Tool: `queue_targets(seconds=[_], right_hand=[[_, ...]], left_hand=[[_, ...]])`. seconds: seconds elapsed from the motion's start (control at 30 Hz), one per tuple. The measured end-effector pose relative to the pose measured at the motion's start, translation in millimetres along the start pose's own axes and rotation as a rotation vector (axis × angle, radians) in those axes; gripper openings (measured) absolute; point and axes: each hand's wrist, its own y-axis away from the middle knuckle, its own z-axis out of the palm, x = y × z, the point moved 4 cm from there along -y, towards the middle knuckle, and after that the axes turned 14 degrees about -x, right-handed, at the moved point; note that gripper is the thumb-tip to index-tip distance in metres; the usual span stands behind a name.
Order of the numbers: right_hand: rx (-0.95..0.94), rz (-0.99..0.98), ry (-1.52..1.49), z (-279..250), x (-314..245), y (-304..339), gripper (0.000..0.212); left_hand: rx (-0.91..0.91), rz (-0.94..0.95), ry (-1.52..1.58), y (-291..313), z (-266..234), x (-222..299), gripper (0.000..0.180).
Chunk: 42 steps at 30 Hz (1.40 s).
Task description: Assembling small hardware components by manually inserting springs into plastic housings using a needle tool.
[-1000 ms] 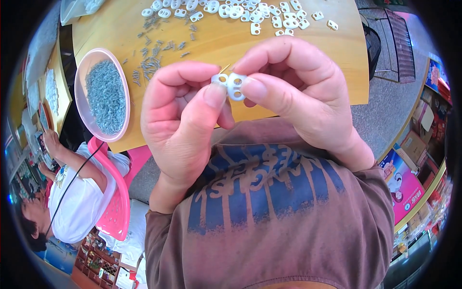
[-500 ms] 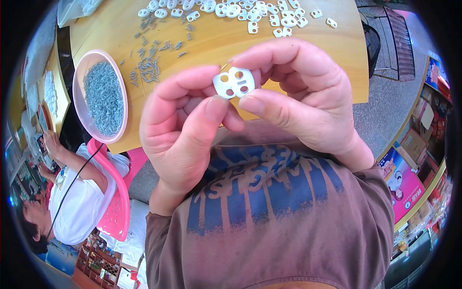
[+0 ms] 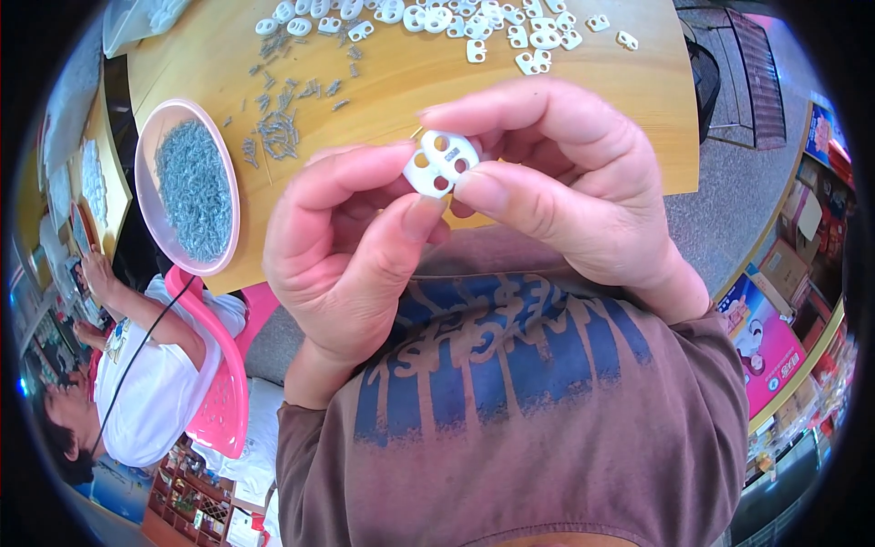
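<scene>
In front of my chest, both hands hold a pair of white plastic cord lock pieces (image 3: 441,164) with round holes. The pieces lie against each other, and a small grey spring-like mark shows near their middle. My left hand (image 3: 351,246) pinches the left side between thumb and fingers. My right hand (image 3: 565,182) grips the right side, its thumb pressed on the face and its index finger stretched over the top. Whether the two pieces are joined is hidden by my fingertips.
On the wooden table (image 3: 383,91) lie many white cord lock pieces (image 3: 492,23) and loose small metal springs (image 3: 278,132). A pink bowl (image 3: 234,205) full of springs stands at the left edge. A person in white (image 3: 150,383) sits at the left on a pink chair (image 3: 223,401).
The white pieces have tilted in my fingers and sit closer together, overlapping more. My left hand has shifted slightly right and down; my right thumb has stayed pressed on the face.
</scene>
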Motion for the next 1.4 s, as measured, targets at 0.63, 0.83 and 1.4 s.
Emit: queue_targets(seconds=[0.63, 0.83, 1.4], right_hand=[[0.023, 0.073, -0.242, 6.8, -1.4, -1.2, 0.024], [0.006, 0.067, -0.151, 2.5, -3.1, -0.9, 0.019], [-0.091, -0.009, 0.248, 0.7, -4.2, -1.9, 0.036]], left_hand=[[-0.065, 0.075, -0.231, 1.2, -2.7, -0.1, 0.032], [-0.119, 0.049, -0.267, -2.9, -4.5, -0.9, 0.033], [-0.013, 0.010, 0.173, -5.0, 0.2, -4.6, 0.035]])
